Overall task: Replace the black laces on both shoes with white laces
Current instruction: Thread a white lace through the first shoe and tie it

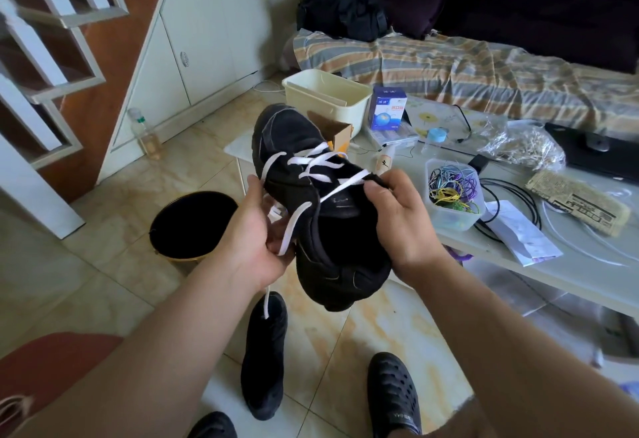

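Observation:
A black shoe point(307, 195) is held up in front of me, toe pointing away, with a white lace point(321, 164) crossed through its eyelets. My left hand point(254, 233) grips the shoe's left side and holds one loose lace end, which hangs down past my wrist. My right hand point(401, 216) holds the shoe's right side and pinches the lace at an upper eyelet between thumb and fingers. A second black shoe point(264, 354) lies on the tiled floor below, its laces not visible.
A dark round bin point(190, 226) stands on the floor to the left. A low table point(570, 264) on the right carries a cream tub point(325, 98), a blue box, a clear box of coloured wires point(453, 195), cables and papers. My feet wear black clogs point(394, 396).

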Available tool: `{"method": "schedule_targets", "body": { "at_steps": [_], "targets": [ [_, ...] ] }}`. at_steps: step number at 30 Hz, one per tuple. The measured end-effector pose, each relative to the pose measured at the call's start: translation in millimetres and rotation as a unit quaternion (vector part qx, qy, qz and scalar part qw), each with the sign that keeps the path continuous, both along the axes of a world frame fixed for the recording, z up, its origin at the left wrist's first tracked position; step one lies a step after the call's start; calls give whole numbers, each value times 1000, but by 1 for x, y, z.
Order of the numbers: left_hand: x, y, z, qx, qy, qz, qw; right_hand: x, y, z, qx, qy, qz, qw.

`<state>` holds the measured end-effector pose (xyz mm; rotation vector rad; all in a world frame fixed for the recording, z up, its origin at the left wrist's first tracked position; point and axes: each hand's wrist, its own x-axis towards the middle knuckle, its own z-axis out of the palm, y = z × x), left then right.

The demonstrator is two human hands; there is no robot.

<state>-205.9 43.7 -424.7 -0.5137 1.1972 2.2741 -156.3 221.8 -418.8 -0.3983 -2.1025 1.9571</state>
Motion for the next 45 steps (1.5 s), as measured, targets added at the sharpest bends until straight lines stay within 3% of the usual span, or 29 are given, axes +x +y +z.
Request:
{"method": "schedule_targets", "body": {
  "at_steps": [2,6,10,12,14,18,20,25,28,30,32,35,39,41,44,45],
  "targets": [
    [3,1,2,2,22,3,1000,0,-7,2,-76,-13,8,997],
    [8,3,-3,-18,55,-28,998,-3,-10,7,-79,-25,36,996],
    [10,10,-14,-199,164,34,966,-9,-12,-1,86,-115,43,989],
    [12,8,-19,-290,209,17,934,-10,-13,-7,124,-121,38,984],
    [14,4,-19,-320,198,6,927,-10,-11,-8,149,-108,50,982],
    [6,-3,-10,-156,54,16,986,-8,-4,-7,200,-86,60,974],
    [-6,-12,-7,-106,52,34,992,-10,1,-7,223,-76,46,971],
    [-43,-62,-14,-7,-12,170,985,-15,29,-4,252,-85,-11,964],
    [-60,-100,-18,85,-49,281,955,-10,47,3,295,-100,-54,949],
    [-68,-126,-24,99,-64,317,941,-7,59,6,313,-107,-78,941],
    [-69,-138,-27,3,-53,299,953,-6,64,9,328,-105,-86,935],
    [-54,-112,-15,-143,32,215,965,-5,55,11,371,-95,-55,922],
    [-17,-34,-1,-222,156,28,962,-10,20,-1,413,-75,13,908],
    [3,-7,-10,-270,240,-82,929,-12,6,-9,423,-75,54,901],
    [20,12,-26,-427,390,-165,799,-11,0,-11,389,-62,108,913],
    [21,13,-28,-459,407,-163,773,-11,2,-12,372,-57,118,919]
  ]
}}
